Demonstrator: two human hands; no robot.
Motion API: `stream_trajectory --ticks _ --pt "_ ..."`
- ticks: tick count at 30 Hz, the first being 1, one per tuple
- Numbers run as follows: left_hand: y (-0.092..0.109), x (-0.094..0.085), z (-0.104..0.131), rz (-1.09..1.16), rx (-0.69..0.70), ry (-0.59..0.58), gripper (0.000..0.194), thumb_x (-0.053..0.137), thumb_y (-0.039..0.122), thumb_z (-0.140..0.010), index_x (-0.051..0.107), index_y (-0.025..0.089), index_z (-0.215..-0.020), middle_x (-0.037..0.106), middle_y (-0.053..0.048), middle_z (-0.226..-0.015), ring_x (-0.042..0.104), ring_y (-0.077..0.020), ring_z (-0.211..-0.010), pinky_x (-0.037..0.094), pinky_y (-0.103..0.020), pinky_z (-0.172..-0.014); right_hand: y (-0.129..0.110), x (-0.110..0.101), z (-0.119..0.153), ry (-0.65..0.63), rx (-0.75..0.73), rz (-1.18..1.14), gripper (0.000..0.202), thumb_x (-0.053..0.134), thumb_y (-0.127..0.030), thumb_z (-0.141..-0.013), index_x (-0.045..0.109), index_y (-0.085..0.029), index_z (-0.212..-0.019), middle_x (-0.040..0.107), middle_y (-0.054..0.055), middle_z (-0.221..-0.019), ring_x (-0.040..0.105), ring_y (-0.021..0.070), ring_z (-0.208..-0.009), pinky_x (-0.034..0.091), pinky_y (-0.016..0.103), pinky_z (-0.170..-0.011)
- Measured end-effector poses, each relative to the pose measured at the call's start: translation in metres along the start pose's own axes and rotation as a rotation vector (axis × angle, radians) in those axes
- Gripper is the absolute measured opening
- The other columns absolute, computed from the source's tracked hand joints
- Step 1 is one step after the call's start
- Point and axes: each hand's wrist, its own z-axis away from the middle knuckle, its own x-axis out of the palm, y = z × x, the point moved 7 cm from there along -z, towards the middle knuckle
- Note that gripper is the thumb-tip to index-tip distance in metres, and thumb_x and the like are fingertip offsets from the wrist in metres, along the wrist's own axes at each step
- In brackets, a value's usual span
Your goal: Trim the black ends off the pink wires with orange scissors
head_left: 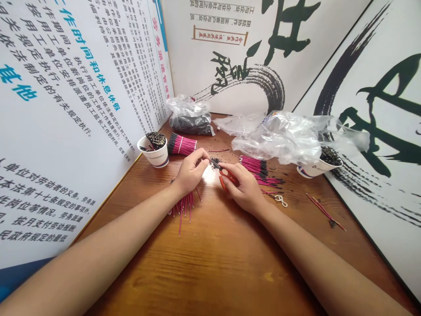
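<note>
My right hand [242,186] is closed around red-handled scissors [230,176], their dark blades pointing left toward my other hand. Thumb and fingertips pinched together, my left hand [193,170] meets the blade tips; whatever small thing it holds is too hidden to make out. Small black scraps [215,162] lie scattered on the table just beyond the blades. Beneath my left wrist, loose magenta wires [186,206] with pale tips fan out toward me. A bundle of magenta wires with black ends [255,166] lies beyond my right hand.
A tied wire bundle [182,144] lies beside a paper cup [154,158] of black-and-gold pieces. Another cup [315,169] stands at right, partly under clear plastic bags [279,136]. A bag with black contents [190,120] sits behind. Stray wires [324,210] lie right. Printed panels enclose the wooden table [210,263].
</note>
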Motion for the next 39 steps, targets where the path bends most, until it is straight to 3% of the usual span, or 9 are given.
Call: stream_trajectory --ticks 39 --pt "0.0000 0.0005 0.0000 0.002 0.008 -0.003 0.011 0.046 0.020 -0.084 0.047 0.017 -0.072 0.043 0.002 -0.067 0.040 -0.0118 -0.063 0.033 -0.027 -0.061 0.0025 0.0008 0.0013 0.001 -0.008 -0.056 0.031 0.052 -0.023 -0.093 0.061 -0.020 -0.122 0.067 0.007 -0.098 0.061 0.0217 -0.089 0.046 0.035 -0.079"
